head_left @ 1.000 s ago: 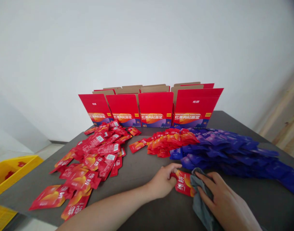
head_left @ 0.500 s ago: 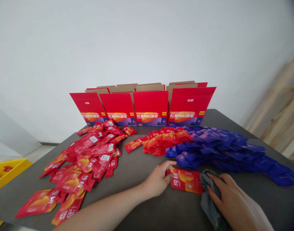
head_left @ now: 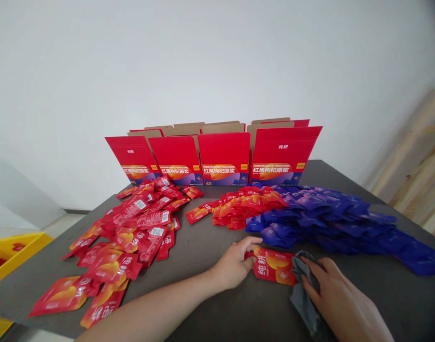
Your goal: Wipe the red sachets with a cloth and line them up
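A red pouch (head_left: 274, 267) with orange fruit print lies nearly level above the table, its left end pinched between the thumb and fingers of my left hand (head_left: 236, 263). My right hand (head_left: 331, 289) is closed on a grey-blue cloth (head_left: 305, 304), which covers the pouch's right edge. Just beyond the hands, a heap of blue pouches (head_left: 320, 221) spreads to the right. Beside it sits a smaller group of red pouches (head_left: 238, 206). On the left lies a loose pile of red pouches (head_left: 131, 228), some showing barcode labels.
Several open red cartons (head_left: 223, 159) stand in rows at the back of the dark table (head_left: 188, 256), before a white wall. A yellow bin (head_left: 21, 254) with red items inside is at the left edge. A wooden frame (head_left: 417, 161) stands at right.
My right hand and the cloth have moved slightly left over the pouch's right end. My left hand keeps its pinch. The whole view has shifted a little.
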A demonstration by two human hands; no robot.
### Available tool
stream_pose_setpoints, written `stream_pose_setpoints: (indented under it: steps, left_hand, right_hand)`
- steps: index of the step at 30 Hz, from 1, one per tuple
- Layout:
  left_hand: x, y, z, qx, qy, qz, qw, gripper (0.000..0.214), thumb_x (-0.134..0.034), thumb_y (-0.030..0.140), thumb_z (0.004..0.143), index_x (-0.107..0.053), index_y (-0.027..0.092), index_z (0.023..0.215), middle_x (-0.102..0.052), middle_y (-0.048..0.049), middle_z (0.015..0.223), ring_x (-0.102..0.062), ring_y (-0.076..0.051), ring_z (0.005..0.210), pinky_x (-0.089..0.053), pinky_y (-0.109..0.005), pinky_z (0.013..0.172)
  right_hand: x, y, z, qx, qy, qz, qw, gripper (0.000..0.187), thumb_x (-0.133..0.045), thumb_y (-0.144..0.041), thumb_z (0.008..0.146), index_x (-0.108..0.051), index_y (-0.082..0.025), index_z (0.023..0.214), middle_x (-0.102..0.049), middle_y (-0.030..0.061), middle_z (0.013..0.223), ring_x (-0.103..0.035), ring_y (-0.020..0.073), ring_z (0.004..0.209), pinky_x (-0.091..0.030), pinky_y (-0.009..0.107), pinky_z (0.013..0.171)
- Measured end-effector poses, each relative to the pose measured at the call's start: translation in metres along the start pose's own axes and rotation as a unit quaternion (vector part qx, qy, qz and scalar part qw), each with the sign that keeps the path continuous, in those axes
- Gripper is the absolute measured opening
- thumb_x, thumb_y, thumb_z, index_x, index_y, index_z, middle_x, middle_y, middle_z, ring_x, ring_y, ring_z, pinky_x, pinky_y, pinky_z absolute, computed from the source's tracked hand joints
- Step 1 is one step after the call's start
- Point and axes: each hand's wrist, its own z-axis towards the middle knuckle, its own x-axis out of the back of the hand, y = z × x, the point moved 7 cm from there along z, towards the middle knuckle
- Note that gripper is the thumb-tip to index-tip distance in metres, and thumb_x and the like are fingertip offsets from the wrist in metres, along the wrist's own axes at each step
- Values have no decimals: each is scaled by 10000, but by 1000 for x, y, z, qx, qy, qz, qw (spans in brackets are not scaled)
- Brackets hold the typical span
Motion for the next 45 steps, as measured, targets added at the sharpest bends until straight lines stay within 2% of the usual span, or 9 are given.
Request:
stream_pose_setpoints:
  steps: [4, 10, 13, 17, 23, 31, 34, 42, 45]
  left_hand:
    - [1, 0, 0, 7, 16, -36, 999, 542, -408, 5, 745, -465, 187, 1252, -669, -26, 1040, -604, -140, 887, -442, -281, 842]
    - [3, 2, -1, 11, 8, -110, 994, 606, -390, -3, 665, -478, 176, 1237, -675, -23, 1026, -614, -148, 890, -444, -277, 818]
    - [6, 4, -1, 23, 8, -97, 995, 583, -389, 10, 674, -498, 181, 1220, -675, -19, 1054, -608, -152, 942, -430, -278, 851]
    - [7, 3, 0, 12, 13, -39, 999, 579, -377, 10, 692, -500, 183, 1231, -668, -26, 1076, -589, -146, 934, -413, -268, 838]
    - [5, -7, 2, 2, 16, 52, 998, 576, -474, 35, 722, -473, 173, 1281, -647, -45, 1073, -454, -92, 675, -373, -207, 654]
    - [6, -5, 1, 16, 13, 55, 998, 608, -437, -28, 704, -499, 191, 1268, -621, -18, 1022, -459, -80, 689, -363, -190, 651]
    - [4, -3, 1, 14, 8, 34, 999, 587, -425, -31, 715, -499, 180, 1258, -625, -25, 1033, -503, -87, 731, -384, -194, 675]
    - [7, -1, -1, 0, 13, 99, 995, 573, -447, -16, 733, -513, 205, 1258, -632, -15, 1048, -549, -113, 846, -412, -230, 791]
    - [7, -2, -1, 6, 12, 112, 994, 586, -447, -14, 724, -515, 213, 1260, -628, -14, 1059, -553, -122, 870, -412, -249, 823]
  right_hand:
    - [14, 4, 2, -13, 8, -25, 1000, 369, -377, -367, 914, -566, -224, 1196, -592, 71, 1053, -644, 185, 859, -505, 291, 624]
    - [18, -83, 10, 87, -32, 28, 995, 372, -485, -265, 859, -563, -252, 1223, -595, 61, 1054, -638, 171, 857, -528, 273, 663]
    - [9, -106, 9, 114, -51, 25, 992, 430, -533, -194, 808, -571, -259, 1231, -600, 74, 1081, -641, 190, 876, -538, 289, 684]
    - [-2, -86, 4, 95, -44, 12, 994, 425, -479, -229, 850, -551, -250, 1269, -606, 78, 1052, -650, 186, 835, -544, 293, 645]
    - [-6, -47, 0, 60, -16, 26, 998, 404, -433, -318, 889, -548, -243, 1270, -596, 70, 1117, -646, 179, 927, -537, 263, 674]
    - [-1, 20, -6, -23, -44, 8, 999, 388, -334, -389, 919, -629, -225, 1112, -623, 83, 981, -651, 173, 775, -504, 300, 691]
    - [3, 40, -6, -46, -42, 17, 998, 430, -320, -410, 923, -605, -192, 1160, -619, 112, 1019, -651, 199, 791, -497, 339, 694]
    - [0, -24, -3, 24, -69, 83, 994, 380, -397, -367, 895, -570, -316, 1229, -595, 31, 1090, -648, 158, 860, -495, 266, 644]
    - [-6, -19, -4, 8, -69, 48, 996, 407, -384, -349, 899, -548, -294, 1267, -590, 43, 1063, -650, 163, 825, -493, 277, 619]
